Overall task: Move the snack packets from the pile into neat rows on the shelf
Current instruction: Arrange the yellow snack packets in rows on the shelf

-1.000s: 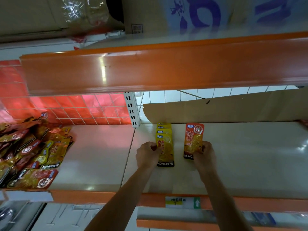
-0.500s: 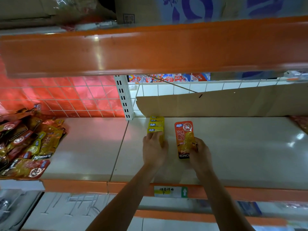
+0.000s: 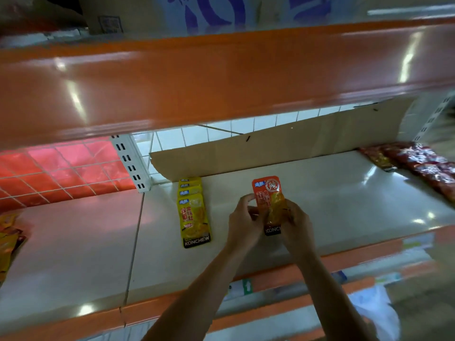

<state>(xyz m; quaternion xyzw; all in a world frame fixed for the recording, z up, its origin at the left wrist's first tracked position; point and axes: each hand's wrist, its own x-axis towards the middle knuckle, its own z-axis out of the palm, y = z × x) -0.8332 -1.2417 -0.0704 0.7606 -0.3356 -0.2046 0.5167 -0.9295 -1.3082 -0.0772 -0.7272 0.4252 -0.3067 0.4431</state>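
**A:** As our view swings to the right, the shelf (image 3: 320,193) shows us more than it did a second ago. A cardboard sheet (image 3: 295,148) leans along its back, and a line of dark red packets (image 3: 423,166) lies at its far right end.

**B:** And the pile (image 3: 9,232)?

**A:** Only its edge shows, at the far left of the shelf, well apart from the rows. We judge that plenty is left to move.

**B:** What do we have in rows so far?

**A:** One yellow row (image 3: 193,212), four overlapping packets running back toward the cardboard sheet. Half a second ago our left hand (image 3: 243,222) lay on it. Now it is let go, so we take that row as squared up.

**B:** So we move on to a second row?

**A:** Yes. The red packet (image 3: 269,200) is just beside the yellow row, on the shelf or barely above it; we cannot tell which. Our left hand has come across to it, and our right hand (image 3: 298,227) is on its other side. The fingers of both hands are curled round its lower edges, pinching it between them.
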